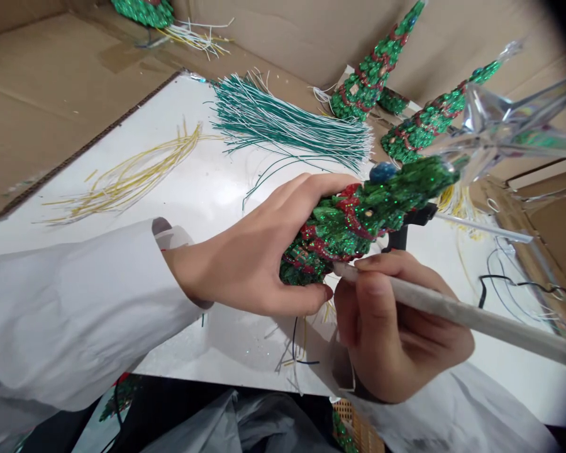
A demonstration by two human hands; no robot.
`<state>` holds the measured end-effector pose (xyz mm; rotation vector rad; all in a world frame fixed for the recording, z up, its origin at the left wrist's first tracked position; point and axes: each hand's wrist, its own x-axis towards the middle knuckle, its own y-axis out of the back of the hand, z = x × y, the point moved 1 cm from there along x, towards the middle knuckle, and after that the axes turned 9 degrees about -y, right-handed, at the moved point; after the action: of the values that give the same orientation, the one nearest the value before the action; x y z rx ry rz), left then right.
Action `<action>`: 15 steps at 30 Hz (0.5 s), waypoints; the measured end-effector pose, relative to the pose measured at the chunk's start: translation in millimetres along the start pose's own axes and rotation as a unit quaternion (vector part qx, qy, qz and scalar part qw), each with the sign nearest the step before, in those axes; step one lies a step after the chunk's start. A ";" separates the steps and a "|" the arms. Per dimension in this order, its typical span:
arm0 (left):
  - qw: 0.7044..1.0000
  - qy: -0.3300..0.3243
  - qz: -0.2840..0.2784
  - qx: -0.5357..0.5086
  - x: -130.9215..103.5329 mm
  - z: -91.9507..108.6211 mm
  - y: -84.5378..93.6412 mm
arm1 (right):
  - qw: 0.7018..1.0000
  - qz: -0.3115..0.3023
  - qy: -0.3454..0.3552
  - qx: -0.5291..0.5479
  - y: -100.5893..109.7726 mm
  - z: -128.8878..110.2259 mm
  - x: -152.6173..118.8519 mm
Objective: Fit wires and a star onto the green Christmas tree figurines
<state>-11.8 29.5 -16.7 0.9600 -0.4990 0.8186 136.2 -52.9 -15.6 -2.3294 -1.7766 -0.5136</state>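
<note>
A small glittery green Christmas tree ornament (382,204) with red garland and a blue bauble lies tilted across the middle of the view. A clear star (490,135) tops it, pointing right. My left hand (259,251) is wrapped round the tree near its base. Between the fingertips of my right hand (391,333) is a long pale grey, pen-like stick (453,308). Its tip meets or nearly meets the underside of the tree, close to my left thumb. What lies on the tree's hidden side I cannot make out.
On the white board (179,189) lie a thick bundle of green and white wires (292,126) and a looser yellow and white bundle (141,170). More trees (372,75) stand at the back by the cardboard wall (283,38). A black cable (514,281) runs at right.
</note>
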 end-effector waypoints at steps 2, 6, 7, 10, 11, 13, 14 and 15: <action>1.000 0.010 0.005 -0.012 -0.4 0.2 -0.7 | 0.997 0.019 -0.038 0.061 -4.1 0.1 -1.4; 1.000 0.016 0.000 -0.024 0.4 0.0 -1.2 | 0.992 0.033 -0.077 0.099 -6.3 1.1 -4.0; 1.000 0.018 -0.001 -0.024 0.6 -0.1 -1.1 | 0.990 0.020 -0.089 0.103 -6.4 2.1 -5.0; 1.000 0.020 -0.004 -0.015 0.9 0.3 0.2 | 0.987 -0.030 -0.118 0.105 -7.0 7.8 -8.2; 1.000 0.018 -0.007 -0.011 0.9 0.5 0.8 | 0.988 -0.033 -0.115 0.099 -7.2 9.9 -8.9; 1.000 0.012 -0.012 -0.006 1.2 1.2 1.9 | 0.995 -0.002 -0.058 0.085 -6.7 12.5 -8.7; 1.000 0.011 -0.016 -0.004 1.4 1.4 2.2 | 0.997 0.019 -0.012 0.074 -6.0 12.6 -7.9; 1.000 0.012 -0.018 -0.003 1.7 1.7 2.4 | 0.997 0.034 0.035 0.059 -5.0 12.2 -6.6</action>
<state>-12.8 29.4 -13.4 0.9496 -0.4624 0.7935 131.9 -53.4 -29.7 -2.2543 -1.6452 -0.4601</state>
